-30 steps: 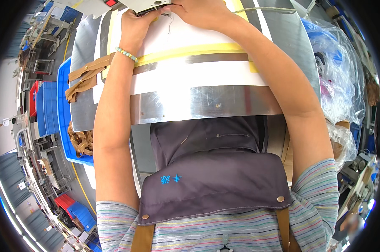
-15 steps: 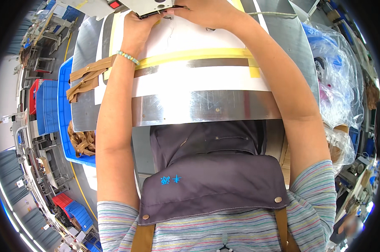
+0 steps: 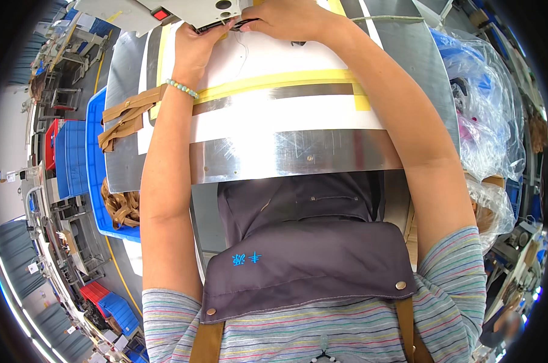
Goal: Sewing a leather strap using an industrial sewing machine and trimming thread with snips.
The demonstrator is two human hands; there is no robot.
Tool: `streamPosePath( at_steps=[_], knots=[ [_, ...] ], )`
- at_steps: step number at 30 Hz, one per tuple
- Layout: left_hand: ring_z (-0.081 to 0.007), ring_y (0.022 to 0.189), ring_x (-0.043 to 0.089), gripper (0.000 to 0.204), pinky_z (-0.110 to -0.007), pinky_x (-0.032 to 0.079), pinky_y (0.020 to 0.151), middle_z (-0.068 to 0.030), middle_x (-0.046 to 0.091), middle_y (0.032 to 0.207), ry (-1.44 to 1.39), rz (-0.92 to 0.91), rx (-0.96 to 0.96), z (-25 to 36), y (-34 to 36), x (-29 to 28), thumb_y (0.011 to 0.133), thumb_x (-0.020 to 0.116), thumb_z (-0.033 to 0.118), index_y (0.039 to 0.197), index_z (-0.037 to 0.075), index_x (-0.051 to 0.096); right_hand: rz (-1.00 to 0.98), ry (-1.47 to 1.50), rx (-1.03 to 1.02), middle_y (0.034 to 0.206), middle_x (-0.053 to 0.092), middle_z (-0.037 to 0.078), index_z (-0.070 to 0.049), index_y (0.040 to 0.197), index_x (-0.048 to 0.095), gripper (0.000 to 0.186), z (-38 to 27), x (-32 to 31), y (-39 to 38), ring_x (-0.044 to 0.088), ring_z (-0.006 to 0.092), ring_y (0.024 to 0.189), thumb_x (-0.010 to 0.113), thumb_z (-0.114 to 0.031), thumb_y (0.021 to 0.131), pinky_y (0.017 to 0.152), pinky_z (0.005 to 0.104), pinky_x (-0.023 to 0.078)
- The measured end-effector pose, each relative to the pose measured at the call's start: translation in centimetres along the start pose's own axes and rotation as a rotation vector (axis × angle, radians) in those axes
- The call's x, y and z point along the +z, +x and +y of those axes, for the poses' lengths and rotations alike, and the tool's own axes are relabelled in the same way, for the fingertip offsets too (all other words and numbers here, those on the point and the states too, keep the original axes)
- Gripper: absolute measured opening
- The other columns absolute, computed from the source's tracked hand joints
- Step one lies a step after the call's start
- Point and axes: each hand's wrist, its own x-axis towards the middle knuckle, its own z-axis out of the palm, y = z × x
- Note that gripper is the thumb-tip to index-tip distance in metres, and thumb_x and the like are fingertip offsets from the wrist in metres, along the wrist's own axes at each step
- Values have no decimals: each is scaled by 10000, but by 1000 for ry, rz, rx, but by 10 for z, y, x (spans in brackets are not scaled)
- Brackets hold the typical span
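Both my hands are at the top of the view, beneath the white head of a sewing machine [image 3: 192, 11]. My left hand [image 3: 194, 49], wearing a beaded bracelet, is closed with fingertips on a narrow black strip [image 3: 212, 27] right by the machine head. My right hand [image 3: 295, 21] is closed too, its thumb and fingers pinching a black piece [image 3: 245, 25]. Whether the two black parts are one thing, I cannot tell. A thin dark thread [image 3: 245, 51] trails below them over the white work surface [image 3: 274, 59]. The machine head partly hides the fingertips.
Brown zipper tapes [image 3: 128, 112] lie over the table's left edge. Below them, a blue bin [image 3: 95, 175] holds more brown tapes [image 3: 121, 202]. Yellow tape [image 3: 280, 80] crosses the work surface. Clear plastic bags [image 3: 486, 115] are heaped at the right, beside the metal tabletop [image 3: 286, 158].
My right hand has shifted slightly left, and the black piece in its pinch shows more plainly. My left fingertips have come nearer to it. The whole view has also moved a little.
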Motion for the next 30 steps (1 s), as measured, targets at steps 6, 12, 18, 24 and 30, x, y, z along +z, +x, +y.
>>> streamPosePath(
  at_steps=[6,12,18,24,30],
  knots=[
    [-196,1031,715,281,-301,538,944,-128,747,1102,36,-13,-20,-1,0,-1,873,742,-12,1145,-51,683,41,11,22,922,730,208,-94,1018,730,334,-8,0,0,705,412,891,535,-362,980,797,532,541],
    [-198,1024,718,289,-303,540,932,-130,747,1109,18,-18,-11,-1,0,1,878,737,-15,1159,-51,677,113,-59,126,830,727,190,-69,855,752,329,-21,9,-3,718,388,808,567,-325,950,733,505,558],
    [-193,1017,720,294,-294,543,907,-137,753,1097,45,-10,-45,1,-1,2,880,737,-12,1164,-53,673,-5,-207,248,828,722,188,-63,844,741,264,-37,12,-1,709,395,791,596,-262,939,744,506,557],
    [-84,815,651,250,-239,525,731,-55,745,970,19,27,-37,0,-1,3,817,800,45,1032,-43,709,89,-63,301,787,726,156,-66,944,769,243,-48,16,-5,708,335,762,590,-230,946,673,463,554],
    [-88,817,653,233,-234,525,734,-60,746,979,-3,36,-24,-2,-1,5,831,761,24,1040,-55,697,126,-112,309,760,726,141,-83,884,771,327,-48,21,-3,708,327,717,576,-330,974,636,454,549]
  ],
)
